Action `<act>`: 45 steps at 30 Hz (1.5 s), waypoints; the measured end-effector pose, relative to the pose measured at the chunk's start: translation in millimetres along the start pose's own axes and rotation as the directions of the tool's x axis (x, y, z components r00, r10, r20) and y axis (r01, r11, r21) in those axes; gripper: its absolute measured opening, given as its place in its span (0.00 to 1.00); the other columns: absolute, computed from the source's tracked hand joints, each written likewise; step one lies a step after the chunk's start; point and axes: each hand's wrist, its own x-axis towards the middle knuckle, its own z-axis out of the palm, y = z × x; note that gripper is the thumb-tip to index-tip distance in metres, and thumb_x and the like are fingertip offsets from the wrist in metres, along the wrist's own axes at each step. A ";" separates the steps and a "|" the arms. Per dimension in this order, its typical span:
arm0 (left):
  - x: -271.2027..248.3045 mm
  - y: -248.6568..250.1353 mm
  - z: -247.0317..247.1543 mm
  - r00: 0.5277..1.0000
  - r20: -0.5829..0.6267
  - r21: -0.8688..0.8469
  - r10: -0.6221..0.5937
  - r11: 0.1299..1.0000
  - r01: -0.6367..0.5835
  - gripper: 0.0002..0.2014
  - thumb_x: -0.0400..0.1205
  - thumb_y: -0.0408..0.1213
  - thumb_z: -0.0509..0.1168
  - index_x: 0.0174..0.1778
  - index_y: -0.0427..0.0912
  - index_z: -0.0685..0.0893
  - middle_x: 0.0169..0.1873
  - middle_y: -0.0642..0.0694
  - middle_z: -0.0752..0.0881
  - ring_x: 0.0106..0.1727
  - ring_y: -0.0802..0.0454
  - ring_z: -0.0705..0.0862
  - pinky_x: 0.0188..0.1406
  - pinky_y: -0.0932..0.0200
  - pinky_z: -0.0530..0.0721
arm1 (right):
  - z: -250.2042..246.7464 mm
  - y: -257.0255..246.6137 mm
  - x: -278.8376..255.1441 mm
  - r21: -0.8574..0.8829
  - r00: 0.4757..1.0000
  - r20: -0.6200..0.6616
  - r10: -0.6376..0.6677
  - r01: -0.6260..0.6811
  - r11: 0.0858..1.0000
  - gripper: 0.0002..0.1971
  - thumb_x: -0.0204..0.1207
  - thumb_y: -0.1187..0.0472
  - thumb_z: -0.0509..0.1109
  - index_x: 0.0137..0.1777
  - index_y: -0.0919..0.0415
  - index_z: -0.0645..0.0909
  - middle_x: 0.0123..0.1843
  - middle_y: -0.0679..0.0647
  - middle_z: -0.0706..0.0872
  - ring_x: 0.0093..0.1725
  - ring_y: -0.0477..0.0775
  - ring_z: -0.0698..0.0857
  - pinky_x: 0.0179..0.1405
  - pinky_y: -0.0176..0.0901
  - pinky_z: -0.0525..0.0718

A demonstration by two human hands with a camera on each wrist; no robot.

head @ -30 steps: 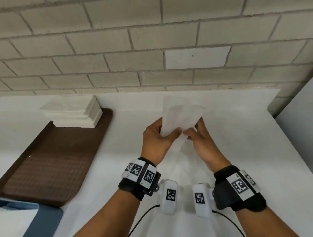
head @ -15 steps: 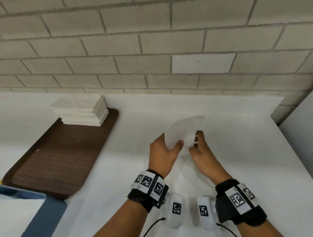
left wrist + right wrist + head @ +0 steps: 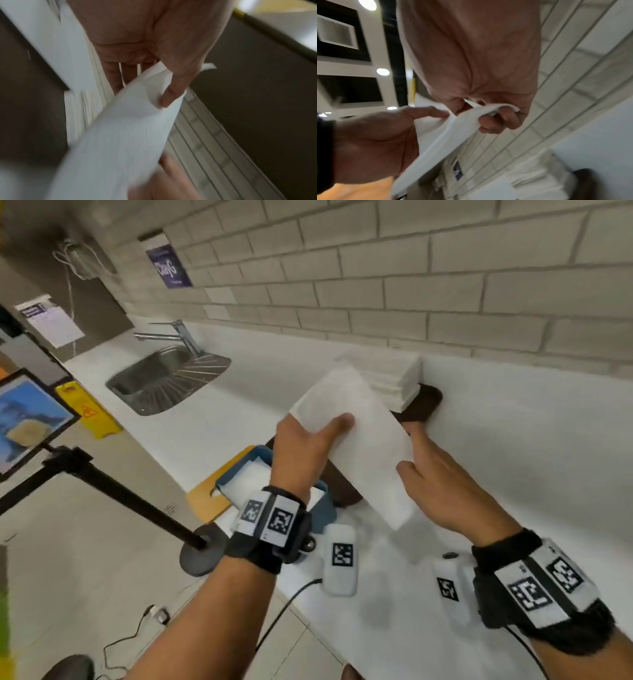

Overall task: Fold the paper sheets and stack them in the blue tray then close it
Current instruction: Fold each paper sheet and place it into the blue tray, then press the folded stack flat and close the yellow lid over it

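While my left hand [image 3: 301, 446] pinches one end of the folded sheet [image 3: 356, 440] and my right hand [image 3: 442, 484] nips the other, it hangs between my fingers above the tray [image 3: 239, 470], light, limp, best held by its edges.

Below the left hand [image 3: 301, 453] sits the open blue tray [image 3: 239, 470], white paper already inside it and nothing covering it from above. The folded sheet [image 3: 356, 440], held between both hands, spans the gap to the right hand [image 3: 445, 491]. Beyond them the paper stack [image 3: 394, 378] on the brown tray [image 3: 421, 405] stands against the wall. Bare worktop [image 3: 531, 446] lies right of the right hand.
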 end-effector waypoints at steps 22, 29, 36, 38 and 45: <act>111.5 -123.7 -210.9 0.707 0.704 0.571 0.062 0.541 -0.617 0.21 0.80 0.37 0.75 0.67 0.43 0.79 0.48 0.47 0.85 0.46 0.46 0.86 0.41 0.62 0.79 | 203.4 -53.8 53.4 -0.684 0.960 -0.038 0.277 -0.227 0.694 0.30 0.86 0.46 0.42 0.63 0.59 0.85 0.54 0.53 0.89 0.47 0.53 0.89 0.47 0.45 0.90; 125.0 -113.7 -215.7 0.574 0.816 0.552 0.070 0.200 -0.809 0.17 0.72 0.55 0.78 0.46 0.46 0.87 0.59 0.43 0.87 0.55 0.41 0.86 0.43 0.52 0.89 | 214.1 -51.4 69.6 -0.743 0.936 -0.039 0.349 -0.261 0.617 0.21 0.84 0.48 0.58 0.55 0.61 0.88 0.48 0.56 0.90 0.42 0.56 0.88 0.38 0.49 0.90; 141.5 -117.6 -207.2 0.350 0.926 0.375 -0.142 0.255 -0.891 0.32 0.71 0.56 0.81 0.69 0.53 0.80 0.74 0.44 0.80 0.70 0.42 0.84 0.53 0.49 0.93 | 189.4 -68.6 53.5 -0.676 0.956 0.082 0.280 -0.153 0.720 0.31 0.76 0.43 0.71 0.79 0.47 0.70 0.71 0.47 0.77 0.60 0.49 0.83 0.47 0.37 0.88; 145.1 -112.6 -205.9 0.303 0.941 0.332 -0.149 0.247 -0.910 0.32 0.71 0.55 0.81 0.70 0.57 0.77 0.76 0.46 0.79 0.71 0.44 0.83 0.52 0.50 0.93 | 178.2 -80.4 51.6 -0.721 0.942 0.125 0.312 -0.130 0.681 0.32 0.62 0.39 0.80 0.67 0.41 0.79 0.63 0.43 0.80 0.53 0.48 0.83 0.39 0.37 0.87; 152.4 -118.1 -190.4 0.160 0.906 0.273 -0.392 0.252 -0.928 0.31 0.87 0.54 0.64 0.85 0.69 0.60 0.89 0.56 0.57 0.87 0.47 0.62 0.76 0.41 0.77 | 172.5 -69.9 52.5 -0.692 0.888 0.305 0.344 -0.042 0.721 0.31 0.78 0.34 0.63 0.79 0.35 0.60 0.70 0.37 0.69 0.66 0.45 0.72 0.65 0.38 0.75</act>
